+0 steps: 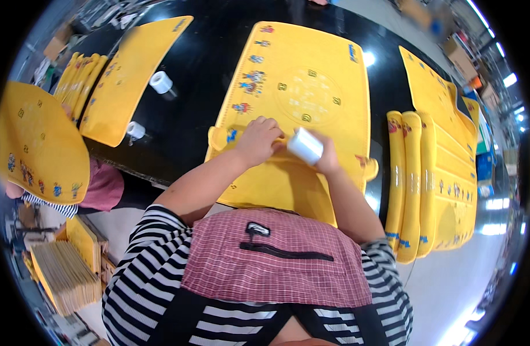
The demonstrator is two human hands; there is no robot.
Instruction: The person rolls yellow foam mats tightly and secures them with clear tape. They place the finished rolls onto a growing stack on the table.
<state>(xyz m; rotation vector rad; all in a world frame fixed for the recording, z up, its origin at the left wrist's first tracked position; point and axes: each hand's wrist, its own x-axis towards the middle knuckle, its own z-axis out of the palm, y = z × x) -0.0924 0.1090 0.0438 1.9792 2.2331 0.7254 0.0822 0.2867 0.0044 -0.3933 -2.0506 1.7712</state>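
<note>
A rolled yellow mat [220, 138] lies crosswise on a flat yellow printed mat [311, 63] in front of me. My left hand [258, 141] has its fingers curled down on the roll near its middle. In my right hand [328, 155] is a white roll of clear film or tape [305, 146], held tilted just above the rolled mat. The right hand is slightly blurred, and its fingers are partly behind the white roll. Whether a strip runs between the two hands, I cannot tell.
Several rolled yellow mats [412, 184] lie at the right, beside flat mats [438, 86]. At the left, another person holds a yellow mat [40, 144]; two white rolls [160, 82] stand on the black table [190, 69]. A stack of yellow-edged sheets [66, 277] sits lower left.
</note>
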